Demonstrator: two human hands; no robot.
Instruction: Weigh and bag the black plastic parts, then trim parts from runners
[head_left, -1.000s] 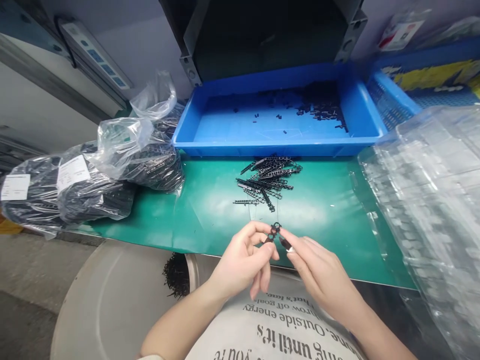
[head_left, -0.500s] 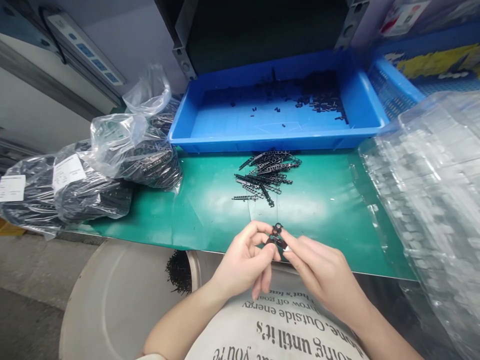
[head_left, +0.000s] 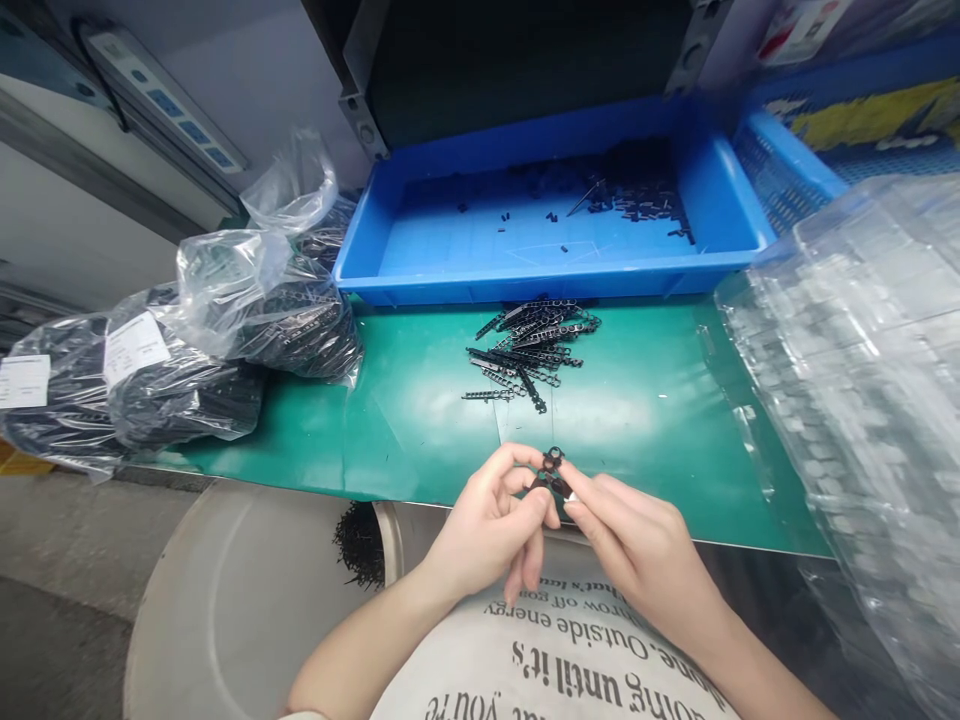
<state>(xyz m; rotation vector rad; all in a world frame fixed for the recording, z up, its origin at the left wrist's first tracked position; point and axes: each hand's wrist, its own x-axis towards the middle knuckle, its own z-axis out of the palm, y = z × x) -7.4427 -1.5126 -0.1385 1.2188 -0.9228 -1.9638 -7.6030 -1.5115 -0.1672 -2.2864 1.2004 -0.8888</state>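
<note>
Left hand and right hand are staying pinched fingertip-tight on a small black plastic piece above the green mat, while a thin black sliver is newly appearing in the blue tray

A black plastic piece is standing out against a green bench mat, black perforated strips are lying beyond it, a blue tray is holding black bits, and a white shirt is bearing black lettering.
</note>
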